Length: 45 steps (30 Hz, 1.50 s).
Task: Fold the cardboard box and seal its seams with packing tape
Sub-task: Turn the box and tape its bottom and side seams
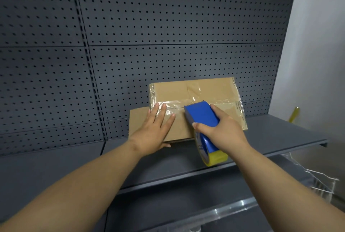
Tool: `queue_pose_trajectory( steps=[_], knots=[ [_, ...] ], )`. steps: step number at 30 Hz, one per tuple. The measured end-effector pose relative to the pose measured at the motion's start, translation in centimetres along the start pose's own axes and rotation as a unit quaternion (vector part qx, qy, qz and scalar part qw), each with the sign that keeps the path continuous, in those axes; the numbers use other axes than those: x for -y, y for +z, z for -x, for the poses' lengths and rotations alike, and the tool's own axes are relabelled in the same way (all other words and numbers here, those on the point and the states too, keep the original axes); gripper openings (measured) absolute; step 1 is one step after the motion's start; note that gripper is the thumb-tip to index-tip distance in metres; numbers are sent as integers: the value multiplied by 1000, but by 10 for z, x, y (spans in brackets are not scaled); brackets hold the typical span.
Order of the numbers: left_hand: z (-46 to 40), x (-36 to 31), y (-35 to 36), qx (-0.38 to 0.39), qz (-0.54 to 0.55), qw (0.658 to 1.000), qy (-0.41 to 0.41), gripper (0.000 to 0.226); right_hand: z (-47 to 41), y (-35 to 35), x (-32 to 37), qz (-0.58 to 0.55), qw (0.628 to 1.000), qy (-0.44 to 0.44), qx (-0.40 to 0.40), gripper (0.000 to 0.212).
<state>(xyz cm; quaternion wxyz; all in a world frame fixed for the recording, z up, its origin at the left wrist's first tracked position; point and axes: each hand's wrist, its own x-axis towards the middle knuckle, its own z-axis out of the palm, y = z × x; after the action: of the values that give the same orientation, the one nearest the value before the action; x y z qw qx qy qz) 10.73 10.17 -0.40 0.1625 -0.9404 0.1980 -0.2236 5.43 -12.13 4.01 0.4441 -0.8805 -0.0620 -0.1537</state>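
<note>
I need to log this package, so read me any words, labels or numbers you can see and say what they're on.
None can be read.
Cardboard box: plain, no label showing.
Tape dispenser: plain blue.
Tape roll: faint marks on its side, too blurred to read.

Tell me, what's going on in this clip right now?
A person is taping a cardboard box on a dark shelf. The left hand lies flat on the box, steadying it. The right hand grips a blue tape dispenser, its front edge against the box's centre seam. Clear tape already covers the seam and the box's edges.
</note>
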Motion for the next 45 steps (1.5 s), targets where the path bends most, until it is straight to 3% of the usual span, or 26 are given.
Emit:
queue_pose_trajectory(
  steps=[5,19,24,31,34,37,42,45],
  knots=[
    [2,-5,1,-4,-59,998,-17,106,-2,-6,-10,-20,1000,-12,7,82],
    [20,-52,-3,-39,-79,992,-88,85,21,-39,-57,-56,992,-102,53,83],
    [5,-64,-24,-21,-65,990,-120,107,33,-37,-77,-53,989,-117,74,86],
    [-17,-68,-25,14,-111,993,-45,113,33,-41,-77,-108,982,-152,1,88],
    [-20,-76,-23,32,-121,991,-54,101,23,-55,-72,-122,978,-162,-50,89],
    [-28,-78,-28,-10,-139,988,-72,84,8,-70,-68,-104,979,-153,-86,87],
    [-72,-81,-53,-149,-104,981,-63,76,-19,-85,-63,-51,981,-150,-111,88],
    [-97,-100,-75,-151,-58,986,-49,72,-33,-96,-62,-37,982,-141,-117,86]
  ],
)
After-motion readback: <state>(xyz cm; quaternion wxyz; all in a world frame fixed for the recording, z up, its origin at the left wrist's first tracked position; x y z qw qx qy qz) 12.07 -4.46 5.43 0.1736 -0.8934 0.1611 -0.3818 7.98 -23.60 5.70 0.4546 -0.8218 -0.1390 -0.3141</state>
